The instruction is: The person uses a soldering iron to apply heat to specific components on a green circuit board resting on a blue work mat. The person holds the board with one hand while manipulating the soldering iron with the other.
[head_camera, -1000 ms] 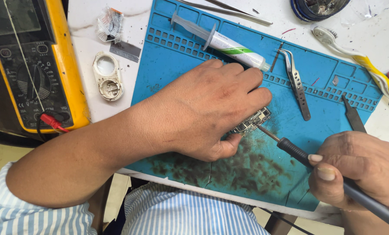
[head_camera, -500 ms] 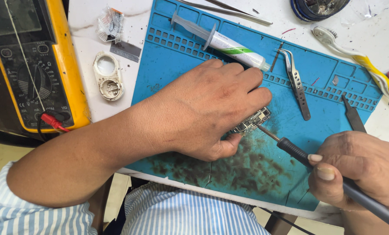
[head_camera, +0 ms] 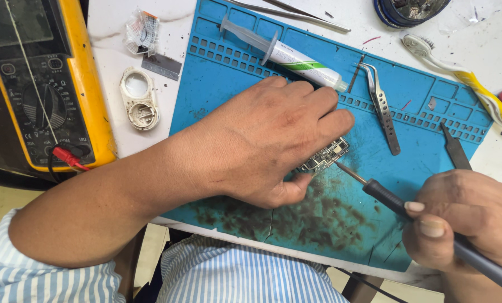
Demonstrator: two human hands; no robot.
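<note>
My left hand [head_camera: 273,140] lies palm down on a blue work mat [head_camera: 217,84] and pins a small circuit board [head_camera: 325,157] between thumb and fingers; most of the board is hidden under the hand. My right hand [head_camera: 470,219] grips the dark handle of a soldering iron [head_camera: 385,193] at the lower right. The iron's thin metal tip touches the board's exposed right edge.
A syringe [head_camera: 287,53] with a white label lies at the mat's top, metal tweezers [head_camera: 381,106] to its right. A yellow multimeter [head_camera: 43,84] with a red plug stands at the left, a small white round part [head_camera: 140,98] beside it. A toothbrush [head_camera: 464,76] lies at the upper right.
</note>
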